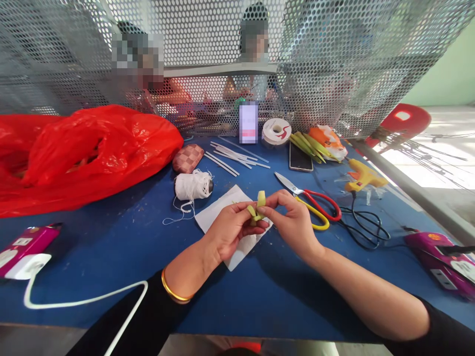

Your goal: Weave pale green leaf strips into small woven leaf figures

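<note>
A small looped piece of yellow-green leaf strip (261, 199) is between my two hands, above a white sheet of paper (237, 198). My left hand (232, 227) is closed, pinching the folded lower part between thumb and fingers. With thumb and forefinger, my right hand (291, 217) grips the strip near its upright loop. Just beyond the right hand lie open scissors (315, 205) with one red and one yellow handle. Left of the paper rests a spool of white thread (193, 186), some of it loose.
Glue sticks (237, 155), a ribbon roll (276, 131), a phone (301, 157), green leaves (308, 146) and a yellow glue gun (363, 177) lie behind. A red plastic bag (111, 148) fills the left; purple power strips (441, 257) flank the table. Beyond a perforated metal screen (208, 39) are people.
</note>
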Action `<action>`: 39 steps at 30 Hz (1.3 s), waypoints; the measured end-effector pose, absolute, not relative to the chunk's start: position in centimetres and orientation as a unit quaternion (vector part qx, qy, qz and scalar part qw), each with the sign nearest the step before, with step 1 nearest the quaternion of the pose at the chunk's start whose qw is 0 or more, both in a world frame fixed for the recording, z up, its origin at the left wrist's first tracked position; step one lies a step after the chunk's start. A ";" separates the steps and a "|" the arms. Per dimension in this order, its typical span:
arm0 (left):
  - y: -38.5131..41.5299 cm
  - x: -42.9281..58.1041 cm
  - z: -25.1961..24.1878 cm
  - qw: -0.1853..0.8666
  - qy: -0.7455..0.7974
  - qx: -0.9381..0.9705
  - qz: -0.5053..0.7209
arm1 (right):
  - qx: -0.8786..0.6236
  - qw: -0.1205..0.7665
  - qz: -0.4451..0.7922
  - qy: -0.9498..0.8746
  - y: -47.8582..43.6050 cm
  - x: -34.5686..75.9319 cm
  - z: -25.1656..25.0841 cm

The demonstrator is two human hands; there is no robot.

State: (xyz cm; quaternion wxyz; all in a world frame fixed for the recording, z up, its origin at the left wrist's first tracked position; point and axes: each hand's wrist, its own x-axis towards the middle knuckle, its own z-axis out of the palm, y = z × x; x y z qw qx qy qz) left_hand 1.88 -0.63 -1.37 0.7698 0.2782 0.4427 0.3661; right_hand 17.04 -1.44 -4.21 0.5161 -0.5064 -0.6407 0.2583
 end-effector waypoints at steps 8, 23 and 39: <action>-0.5 1.8 -1.0 0.782 0.435 0.257 0.365 | -0.544 0.480 0.463 -0.509 -1.1 16.7 -4.2; -0.3 1.7 -2.0 0.789 0.434 0.237 0.365 | -0.488 0.493 0.539 -0.478 -1.1 16.5 -4.1; -0.1 1.2 -1.7 0.838 0.326 0.233 0.370 | -0.497 0.532 0.488 -0.481 -0.9 17.2 -3.1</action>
